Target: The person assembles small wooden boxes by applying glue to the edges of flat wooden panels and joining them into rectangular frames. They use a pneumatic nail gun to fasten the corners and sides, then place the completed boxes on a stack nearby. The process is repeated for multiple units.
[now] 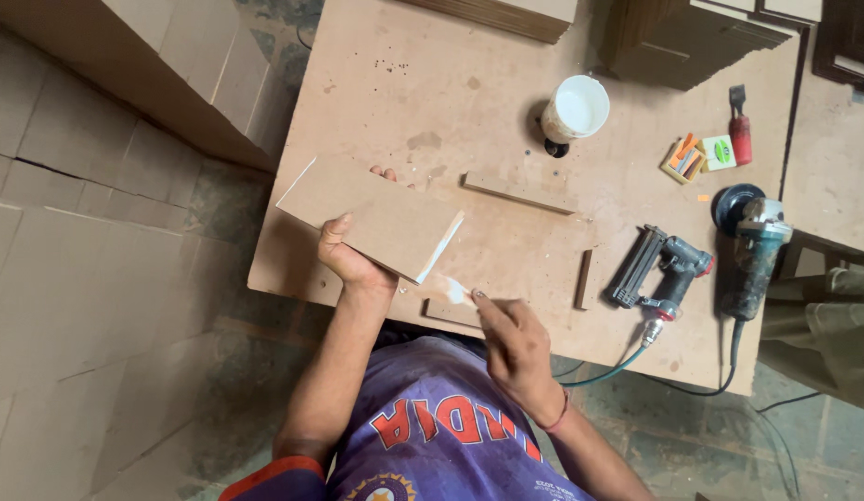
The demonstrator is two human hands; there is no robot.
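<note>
Nearest in, the right hand [515, 348] is curled tight round a small stick [453, 291], its white-smeared tip touching the near edge of the board [372, 215]. It looks like glue going on, and doing that well means keeping the tip flat on the narrow edge, drawing it steadily along so the white film stays thin and even, with nothing spilling onto the broad face.

Just beyond, the left hand [350, 260] clamps that board from below, thumb on top at the near-left, fingertips peeking out past the far edge. The board is held above the table [432, 102], near its front-left, tilted with the glued end lowered toward the stick. Its long axis runs from upper left to lower right, and the white-edged end points right and toward the person.

Farther along the table lie a thin strip [519, 192], a short upright strip [583, 278], and a nail gun [659, 269] beside a grinder [747, 241]. Farther still stands a white cup [576, 109], with a red-handled tool [739, 128] well apart to its right.
</note>
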